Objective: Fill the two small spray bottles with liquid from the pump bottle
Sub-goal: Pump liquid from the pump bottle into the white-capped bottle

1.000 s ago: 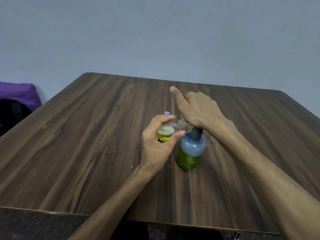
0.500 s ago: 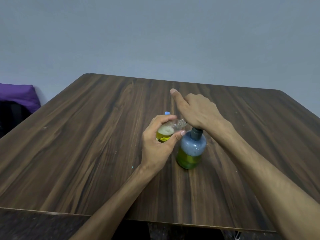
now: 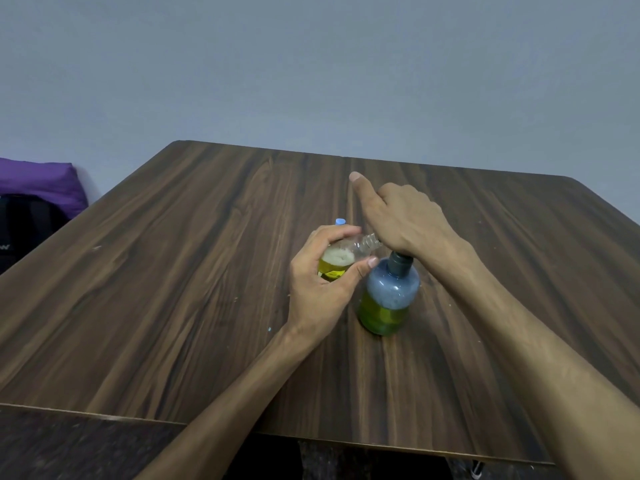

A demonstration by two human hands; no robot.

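The pump bottle (image 3: 388,299), bluish with green-yellow liquid in its lower half, stands upright near the table's middle. My right hand (image 3: 405,220) lies over its dark pump head with the fingers curled down and the thumb sticking out to the far left; the spout is hidden under the hand. My left hand (image 3: 322,285) grips a small clear spray bottle (image 3: 341,259), tilted with its open threaded neck pointing right under my right hand. It holds yellow liquid topped with foam. A small light-blue cap (image 3: 340,221) peeks out just behind my left fingers.
The dark wood table (image 3: 173,289) stretches wide on all sides of the bottles. A purple cushion (image 3: 38,181) and a black bag (image 3: 24,230) sit beyond the table's left edge. A plain grey wall rises behind.
None of the hands or bottles has visibly moved; the pose stays the same across the frames.
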